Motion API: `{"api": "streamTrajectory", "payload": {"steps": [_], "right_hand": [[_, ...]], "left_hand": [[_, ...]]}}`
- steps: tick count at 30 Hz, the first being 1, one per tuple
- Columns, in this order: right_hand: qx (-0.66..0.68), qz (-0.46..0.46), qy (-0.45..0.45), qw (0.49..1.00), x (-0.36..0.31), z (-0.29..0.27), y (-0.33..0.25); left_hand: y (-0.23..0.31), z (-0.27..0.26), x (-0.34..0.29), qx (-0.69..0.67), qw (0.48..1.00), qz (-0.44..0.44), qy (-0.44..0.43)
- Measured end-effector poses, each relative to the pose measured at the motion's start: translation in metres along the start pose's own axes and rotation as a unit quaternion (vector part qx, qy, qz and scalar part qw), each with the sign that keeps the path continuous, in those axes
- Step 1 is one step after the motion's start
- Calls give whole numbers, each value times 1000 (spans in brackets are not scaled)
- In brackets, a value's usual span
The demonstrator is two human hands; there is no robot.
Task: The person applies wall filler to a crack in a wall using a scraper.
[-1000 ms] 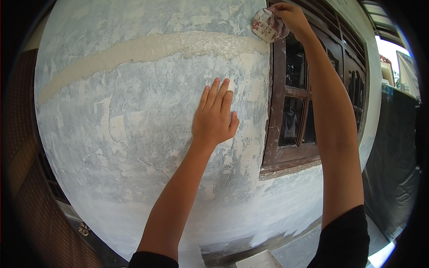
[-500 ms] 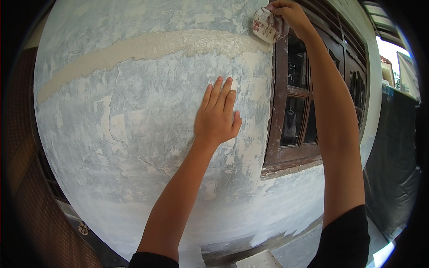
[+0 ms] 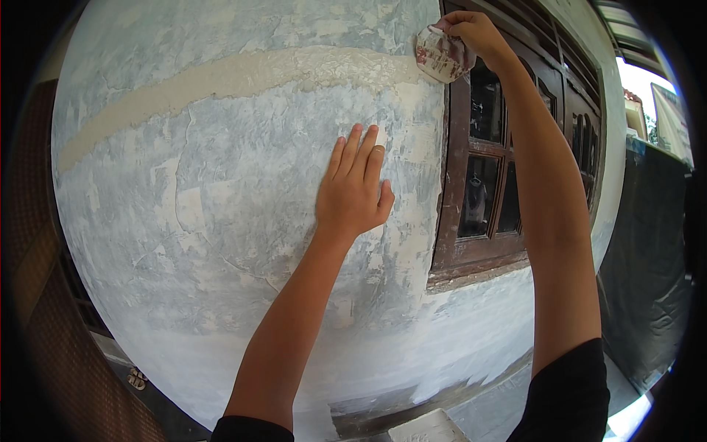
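Right-hand grip: the right hand (image 3: 479,35) is closed in a pinch, thumb and fingers, on the upper edge of a thin, flat, many-sided scraper, pale and smeared with reddish-brown (image 3: 443,57).
Scraper position: high on the wall, at the right end of the band, overlapping the window frame's edge in view; whether its lower edge touches plaster I cannot tell.
Left hand: the bare left hand (image 3: 353,184) holds nothing; its fingers point up and its palm appears to rest on the wall below the band, a slim ring (image 3: 378,149) on one finger.
Filler band: a long, damp-looking strip of cream-beige filler (image 3: 294,68) arches across the wall to the window side, glossier and rougher toward the right.
Coverage so far: the strip seems laid along its whole visible length; its ragged lower edge and uneven sheen suggest smoothing remains. Above and below, grey shows between pale patches, so fuller coverage seems left there.
Wall surface: the blue-grey and white plastered wall (image 3: 243,169) carries ridges and thin raised lines, with a paler, smoother zone low down.
Window: a dark brown wooden window frame (image 3: 456,199) with dark panes, a hanging garment (image 3: 476,202) visible in one.
Surroundings: a brown woven panel (image 3: 88,353) and footwear (image 3: 137,379) at left; a glossy black sheet (image 3: 641,258) at right; a pale, flat-topped object (image 3: 427,429) below.
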State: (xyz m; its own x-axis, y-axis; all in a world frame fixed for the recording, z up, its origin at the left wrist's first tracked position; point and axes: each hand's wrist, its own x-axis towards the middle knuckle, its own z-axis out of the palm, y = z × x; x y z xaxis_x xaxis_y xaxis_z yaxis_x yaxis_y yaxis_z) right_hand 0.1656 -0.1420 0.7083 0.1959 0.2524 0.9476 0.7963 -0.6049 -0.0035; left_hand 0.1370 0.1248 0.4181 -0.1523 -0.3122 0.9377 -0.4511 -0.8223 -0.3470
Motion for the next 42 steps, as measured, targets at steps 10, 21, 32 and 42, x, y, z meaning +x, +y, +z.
{"api": "streamTrajectory", "payload": {"steps": [10, 21, 32, 42], "right_hand": [[148, 49, 37, 987, -14, 3, 3], [209, 138, 91, 964, -46, 6, -10], [258, 78, 195, 943, -86, -12, -9], [-216, -257, 264, 904, -204, 86, -100]], "left_hand": [[-5, -3, -1, 8, 1000, -2, 1], [-5, -1, -3, -2, 1000, -5, 4], [-2, 0, 0, -16, 1000, 1, 9], [-5, -3, -3, -16, 1000, -6, 7]]}}
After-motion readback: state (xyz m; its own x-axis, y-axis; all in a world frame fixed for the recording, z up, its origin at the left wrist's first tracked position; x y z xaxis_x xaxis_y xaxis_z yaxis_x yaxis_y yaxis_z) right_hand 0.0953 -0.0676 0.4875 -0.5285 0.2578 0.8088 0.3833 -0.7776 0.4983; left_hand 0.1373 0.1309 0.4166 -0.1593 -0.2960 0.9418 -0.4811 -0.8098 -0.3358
